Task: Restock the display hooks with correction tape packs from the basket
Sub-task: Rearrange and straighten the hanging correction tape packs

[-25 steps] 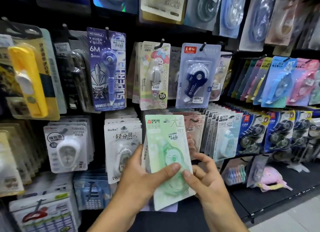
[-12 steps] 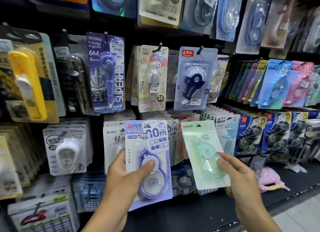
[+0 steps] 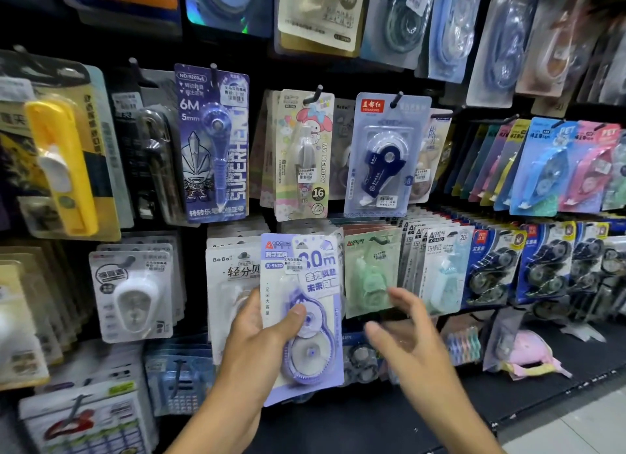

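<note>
My left hand [image 3: 257,338] grips a purple correction tape pack [image 3: 301,314] by its lower left, thumb on the clear blister, holding it upright in front of the display. A green correction tape pack [image 3: 369,270] hangs on a hook in the middle row, just right of the purple pack. My right hand [image 3: 406,335] is blurred, fingers spread and empty, just below and in front of the green pack, not touching it. The basket is out of view.
The black display wall is crowded with hanging packs: white BoBo packs [image 3: 230,277] behind the purple one, a navy dispenser pack [image 3: 382,155] above, grey-blue packs [image 3: 440,270] and black-blue packs [image 3: 494,267] to the right. A black shelf [image 3: 508,396] with pink items runs below.
My right hand hung the green pack on the hook and let go, drawing back toward me. My left hand keeps hold of the purple pack, nearly still.
</note>
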